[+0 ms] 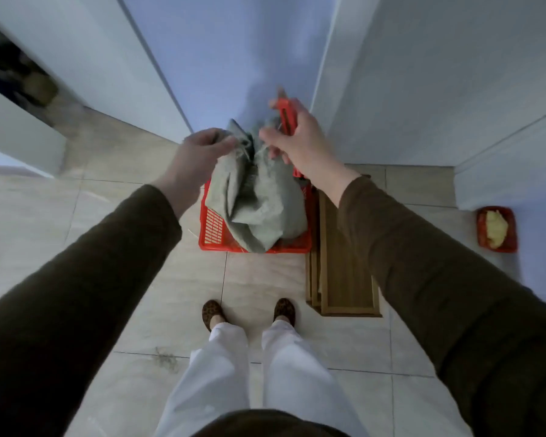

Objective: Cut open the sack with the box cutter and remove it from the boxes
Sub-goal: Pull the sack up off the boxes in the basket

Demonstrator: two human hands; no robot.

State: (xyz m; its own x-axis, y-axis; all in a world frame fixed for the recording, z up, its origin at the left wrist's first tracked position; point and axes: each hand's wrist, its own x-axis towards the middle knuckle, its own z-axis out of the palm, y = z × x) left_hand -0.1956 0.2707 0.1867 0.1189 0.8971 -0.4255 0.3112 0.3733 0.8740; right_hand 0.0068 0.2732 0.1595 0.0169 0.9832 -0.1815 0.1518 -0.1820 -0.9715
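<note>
Box cutter upright in right hand, sack upright

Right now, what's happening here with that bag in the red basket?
A person stands on a tiled floor over a grey-green sack that sits in a red plastic crate. The left hand pinches the gathered, tied top of the sack. The right hand holds a red box cutter up beside that same top. The sack looks closed, with no cut visible. Wooden boards lie on the floor to the right of the crate.
</note>
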